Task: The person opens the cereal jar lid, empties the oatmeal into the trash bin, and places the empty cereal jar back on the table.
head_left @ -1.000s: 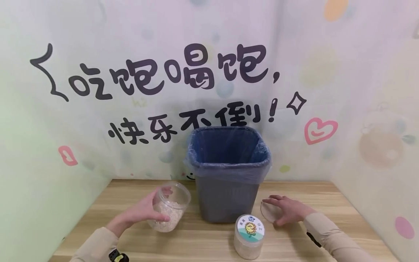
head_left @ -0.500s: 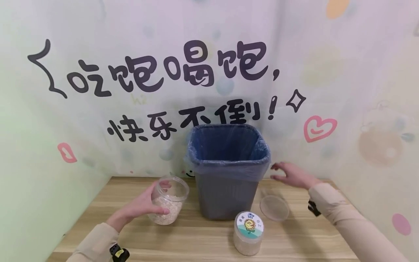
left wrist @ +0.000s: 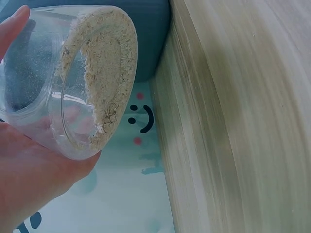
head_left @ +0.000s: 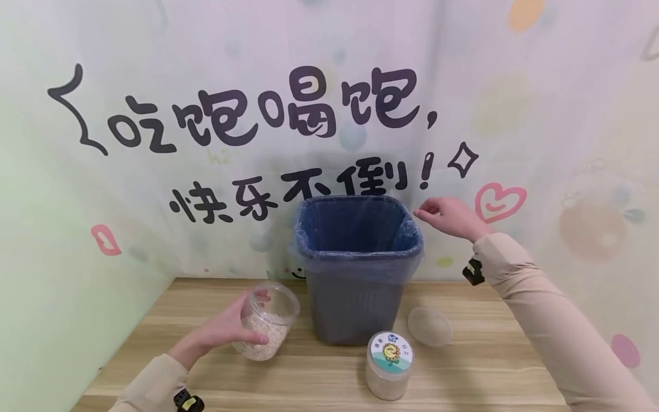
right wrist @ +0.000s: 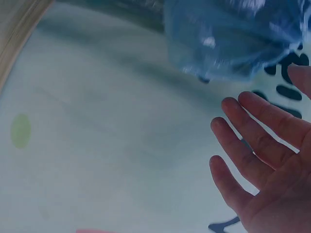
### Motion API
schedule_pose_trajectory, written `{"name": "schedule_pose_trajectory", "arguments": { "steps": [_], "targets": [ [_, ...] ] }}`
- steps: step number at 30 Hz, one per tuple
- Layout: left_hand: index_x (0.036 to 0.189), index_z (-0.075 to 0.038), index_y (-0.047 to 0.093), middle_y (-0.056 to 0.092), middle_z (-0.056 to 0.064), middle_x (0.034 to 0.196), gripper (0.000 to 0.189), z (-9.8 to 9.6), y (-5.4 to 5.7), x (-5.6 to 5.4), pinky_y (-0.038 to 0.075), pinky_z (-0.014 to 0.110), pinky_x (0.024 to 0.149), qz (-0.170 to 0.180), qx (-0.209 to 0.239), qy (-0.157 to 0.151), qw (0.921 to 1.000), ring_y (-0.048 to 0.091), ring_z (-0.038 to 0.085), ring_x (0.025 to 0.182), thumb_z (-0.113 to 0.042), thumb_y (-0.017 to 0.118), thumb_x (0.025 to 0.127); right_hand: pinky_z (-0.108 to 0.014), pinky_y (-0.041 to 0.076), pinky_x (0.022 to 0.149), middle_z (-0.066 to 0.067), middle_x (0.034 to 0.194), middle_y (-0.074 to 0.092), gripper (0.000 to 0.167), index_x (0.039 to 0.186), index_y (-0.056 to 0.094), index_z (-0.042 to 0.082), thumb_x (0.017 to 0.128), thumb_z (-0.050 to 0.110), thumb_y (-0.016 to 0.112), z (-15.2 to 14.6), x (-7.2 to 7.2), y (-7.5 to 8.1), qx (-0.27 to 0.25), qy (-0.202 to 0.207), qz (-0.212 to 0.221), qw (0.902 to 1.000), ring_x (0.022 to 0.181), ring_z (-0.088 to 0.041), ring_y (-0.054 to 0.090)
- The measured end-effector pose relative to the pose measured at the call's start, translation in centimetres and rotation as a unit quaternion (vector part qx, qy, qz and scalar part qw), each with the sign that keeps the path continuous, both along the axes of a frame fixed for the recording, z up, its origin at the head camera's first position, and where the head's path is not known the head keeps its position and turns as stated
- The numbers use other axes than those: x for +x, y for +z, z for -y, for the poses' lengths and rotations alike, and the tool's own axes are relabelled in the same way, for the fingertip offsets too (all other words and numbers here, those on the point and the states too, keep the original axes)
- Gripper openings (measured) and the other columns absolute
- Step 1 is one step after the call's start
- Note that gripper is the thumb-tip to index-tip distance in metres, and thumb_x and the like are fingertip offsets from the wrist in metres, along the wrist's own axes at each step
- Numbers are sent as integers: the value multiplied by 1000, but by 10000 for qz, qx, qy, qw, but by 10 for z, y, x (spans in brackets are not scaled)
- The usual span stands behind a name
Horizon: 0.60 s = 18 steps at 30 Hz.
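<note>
My left hand (head_left: pixel 226 332) grips a clear, lidless plastic jar (head_left: pixel 275 335) tilted toward the bin, apparently off the table. Pale flakes like oats lie in its lower part; in the left wrist view they bank against the base of the jar (left wrist: pixel 109 73). Beside the right rim of a blue-grey bin (head_left: pixel 355 309) lined with a clear bag, my right hand (head_left: pixel 453 217) is raised. Its fingers (right wrist: pixel 257 158) are spread and hold nothing; the bag (right wrist: pixel 228 43) hangs just beyond them. A round clear lid (head_left: pixel 430 327) lies on the table, right of the bin.
In front of the bin stands a closed jar (head_left: pixel 388 380) with a sunflower picture on its lid. All of this is on a wood-grain table (head_left: pixel 288 386), backed by a printed wall cloth (head_left: pixel 247 51) with black lettering.
My right hand has let go of the round lid, leaving it on the table, and has risen to the bin's rim. The left hand with the jar has barely moved.
</note>
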<state>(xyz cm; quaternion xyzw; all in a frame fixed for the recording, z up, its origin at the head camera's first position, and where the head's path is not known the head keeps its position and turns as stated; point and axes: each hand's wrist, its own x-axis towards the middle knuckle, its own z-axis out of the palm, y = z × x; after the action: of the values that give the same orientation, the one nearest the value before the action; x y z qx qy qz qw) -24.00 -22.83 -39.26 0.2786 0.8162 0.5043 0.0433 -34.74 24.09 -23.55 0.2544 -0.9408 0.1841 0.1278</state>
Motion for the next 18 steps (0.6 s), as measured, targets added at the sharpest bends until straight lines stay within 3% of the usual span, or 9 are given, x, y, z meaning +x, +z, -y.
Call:
{"name": "schedule_pose_trajectory", "arguments": {
  "steps": [8, 13, 18],
  "targets": [
    [139, 7, 34, 43, 31, 132, 92, -4, 2, 6, 35, 53, 96, -255, -92, -118, 9996, 41, 49, 120, -14, 86, 66, -44, 51, 76, -16, 87, 69, 39, 95, 68, -9, 91, 30, 61, 28, -4, -8, -597, 201, -47, 9980, 81, -30, 65],
    [139, 5, 35, 44, 31, 132, 91, -5, 5, 13, 34, 54, 97, -220, -143, -108, 9996, 41, 48, 119, -15, 86, 66, -40, 49, 70, -13, 79, 68, 27, 87, 69, -7, 87, 18, 60, 32, -5, -11, -723, -130, 171, 9972, 72, -27, 61],
    [140, 4, 35, 44, 29, 133, 91, -6, 7, 17, 34, 56, 96, -249, -198, -103, 9994, 42, 48, 121, -15, 86, 66, -33, 41, 60, -4, 66, 58, 22, 75, 64, 0, 87, 17, 60, 37, -5, -9, -484, -495, 332, 9970, 63, -21, 51]
  ]
}}
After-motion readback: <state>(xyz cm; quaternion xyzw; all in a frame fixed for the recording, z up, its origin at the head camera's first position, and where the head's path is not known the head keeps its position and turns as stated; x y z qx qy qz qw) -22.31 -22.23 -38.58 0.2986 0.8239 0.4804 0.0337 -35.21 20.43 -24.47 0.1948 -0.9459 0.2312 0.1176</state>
